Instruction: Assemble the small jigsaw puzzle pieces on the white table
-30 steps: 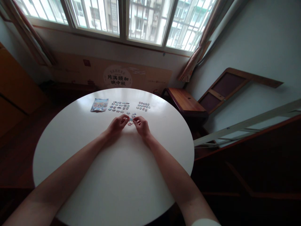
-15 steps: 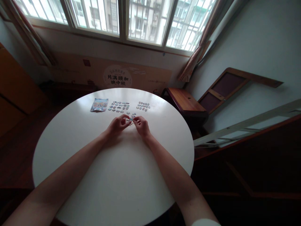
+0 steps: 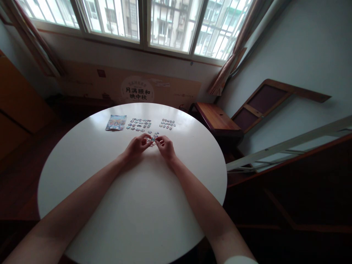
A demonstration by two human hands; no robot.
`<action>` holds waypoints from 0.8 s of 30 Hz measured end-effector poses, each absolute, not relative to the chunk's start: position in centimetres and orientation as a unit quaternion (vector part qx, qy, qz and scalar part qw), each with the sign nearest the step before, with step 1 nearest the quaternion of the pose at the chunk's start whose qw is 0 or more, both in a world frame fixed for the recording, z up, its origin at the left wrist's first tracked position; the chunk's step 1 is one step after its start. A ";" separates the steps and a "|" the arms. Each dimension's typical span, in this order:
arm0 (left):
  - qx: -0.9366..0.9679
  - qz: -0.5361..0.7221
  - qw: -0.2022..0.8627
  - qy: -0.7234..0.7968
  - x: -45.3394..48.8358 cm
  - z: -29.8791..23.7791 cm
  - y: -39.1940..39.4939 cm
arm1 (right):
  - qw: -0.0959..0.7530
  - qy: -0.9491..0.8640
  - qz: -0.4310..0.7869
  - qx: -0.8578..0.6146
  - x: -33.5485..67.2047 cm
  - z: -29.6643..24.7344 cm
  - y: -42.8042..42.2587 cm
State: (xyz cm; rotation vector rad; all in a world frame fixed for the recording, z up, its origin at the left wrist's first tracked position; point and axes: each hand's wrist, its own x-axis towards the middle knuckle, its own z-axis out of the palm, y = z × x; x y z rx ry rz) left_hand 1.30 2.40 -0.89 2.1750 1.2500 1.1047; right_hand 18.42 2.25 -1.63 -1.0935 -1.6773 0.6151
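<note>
Both my hands meet over the middle of a round white table. My left hand and my right hand are curled, with their fingertips pinched on small jigsaw pieces held between them. Just beyond the fingers lie a few loose pieces. Farther back sit two spread groups of puzzle pieces, one at the centre and one to its right. A colourful picture card lies to the left of them.
A dark wooden bench stands past the table's right edge, with wooden frames leaning on the wall. A cardboard panel with printed characters leans below the window. A white rail runs at the right.
My hands have crept slightly away from me over the loose pieces; the fingertips stay pinched together on the small pieces. Nothing else on the table has moved.
</note>
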 end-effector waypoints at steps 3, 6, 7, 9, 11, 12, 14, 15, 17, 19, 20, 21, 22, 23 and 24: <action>0.780 0.391 0.194 0.449 1.3 -0.9 2.4 | 0.498 -0.694 0.252 -0.455 18.4 -1.7 2.3; 0.778 0.394 0.187 0.452 1.3 -0.9 2.4 | 0.500 -0.693 0.251 -0.454 18.4 -1.7 2.3; 0.777 0.394 0.184 0.454 1.3 -0.9 2.4 | 0.500 -0.694 0.251 -0.453 18.4 -1.7 2.3; 0.777 0.392 0.178 0.460 1.3 -1.0 2.4 | 0.500 -0.694 0.252 -0.453 18.4 -1.6 2.2; 0.777 0.388 0.174 0.464 1.2 -1.0 2.5 | 0.498 -0.694 0.253 -0.454 18.4 -1.6 2.2; 0.778 0.387 0.172 0.465 1.2 -1.0 2.5 | 0.497 -0.694 0.253 -0.454 18.4 -1.6 2.3; 0.779 0.385 0.170 0.465 1.2 -1.0 2.5 | 0.498 -0.695 0.252 -0.453 18.4 -1.6 2.3; 0.779 0.385 0.169 0.465 1.2 -1.0 2.5 | 0.498 -0.696 0.252 -0.452 18.4 -1.6 2.3; 0.778 0.389 0.169 0.464 1.2 -1.1 2.6 | 0.497 -0.696 0.251 -0.453 18.4 -1.6 2.2; 0.777 0.392 0.171 0.462 1.2 -1.0 2.5 | 0.497 -0.696 0.250 -0.454 18.4 -1.6 2.2; 0.777 0.393 0.172 0.461 1.2 -1.0 2.5 | 0.497 -0.696 0.250 -0.454 18.4 -1.5 2.2; 0.776 0.393 0.173 0.461 1.2 -1.0 2.5 | 0.497 -0.696 0.250 -0.454 18.4 -1.5 2.2; 0.776 0.394 0.174 0.461 1.2 -1.0 2.5 | 0.498 -0.696 0.250 -0.453 18.4 -1.5 2.2; 0.777 0.393 0.174 0.460 1.2 -0.9 2.5 | 0.498 -0.696 0.250 -0.452 18.4 -1.5 2.2; 0.777 0.393 0.175 0.460 1.2 -0.9 2.5 | 0.499 -0.697 0.250 -0.451 18.4 -1.5 2.2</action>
